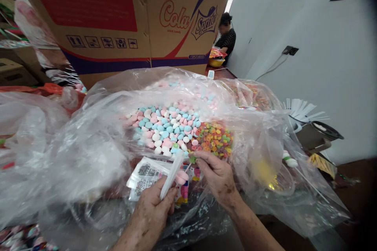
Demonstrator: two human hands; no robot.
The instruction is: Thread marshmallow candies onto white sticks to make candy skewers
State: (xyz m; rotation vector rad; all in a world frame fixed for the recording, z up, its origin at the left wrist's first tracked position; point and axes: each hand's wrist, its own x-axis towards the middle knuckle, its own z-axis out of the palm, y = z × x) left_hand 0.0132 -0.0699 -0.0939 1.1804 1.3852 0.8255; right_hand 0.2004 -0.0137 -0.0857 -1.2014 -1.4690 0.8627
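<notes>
LEFT HAND (151, 204): fingers curled round slim white stick bundle (172, 174) | RIGHT HAND (218, 178): fingers pinching small green gummy (192, 159), its 10 o'clock | RISK: slack pinch could drop gummy among multicoloured sugared rings (216, 139), 2 o'clock

Small candy workroom, by look of it. Just beyond right hand (216, 174): loose pastel oval sweets (169, 127), multicoloured ring gummies (216, 137), heaped in bulk on clear plastic. At left hand (150, 208): QR-coded packets (144, 174). Farther beyond: tall printed carton (141, 11). Right of carton: second person (229, 41), yellow bowl (216, 63). Well right of grip: white sticks (303, 110), plain wall (324, 86).
</notes>
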